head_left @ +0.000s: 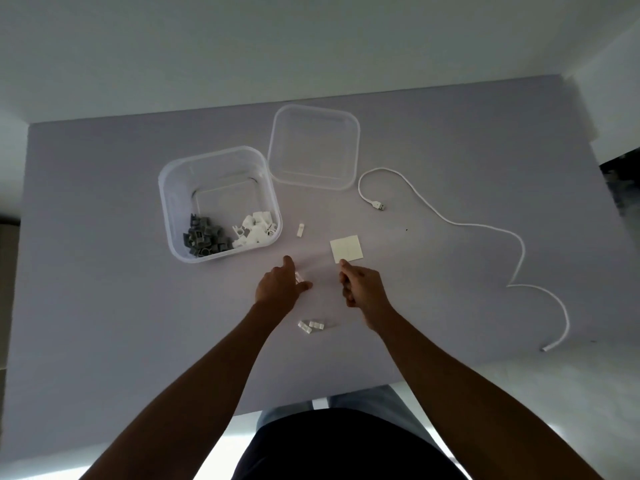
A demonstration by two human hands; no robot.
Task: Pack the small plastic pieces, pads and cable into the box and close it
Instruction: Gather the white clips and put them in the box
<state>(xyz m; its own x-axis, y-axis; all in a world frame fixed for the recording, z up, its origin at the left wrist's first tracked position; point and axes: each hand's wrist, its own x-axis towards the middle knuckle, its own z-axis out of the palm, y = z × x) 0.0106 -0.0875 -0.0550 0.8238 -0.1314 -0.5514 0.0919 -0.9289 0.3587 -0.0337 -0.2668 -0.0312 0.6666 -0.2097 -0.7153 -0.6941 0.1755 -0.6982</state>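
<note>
A clear plastic box [166, 188] stands open at left centre, with grey pieces [204, 239] and white pieces [254, 228] inside. Its clear lid [313, 147] lies flat behind it to the right. My left hand [278, 287] rests on the table just in front of the box, its fingers closed around small white pieces [299, 277]. My right hand [362, 289] has loosely curled fingers, and its index fingertip touches the near corner of the square cream pads [346, 252]. One white piece [300, 229] lies beside the box. Two more white pieces [310, 326] lie between my forearms.
A long white cable [485, 228] snakes over the right half of the grey table [104, 306], its USB plug [380, 206] near the lid and its other end [547, 348] by the front right edge. The table's near edge is at my waist.
</note>
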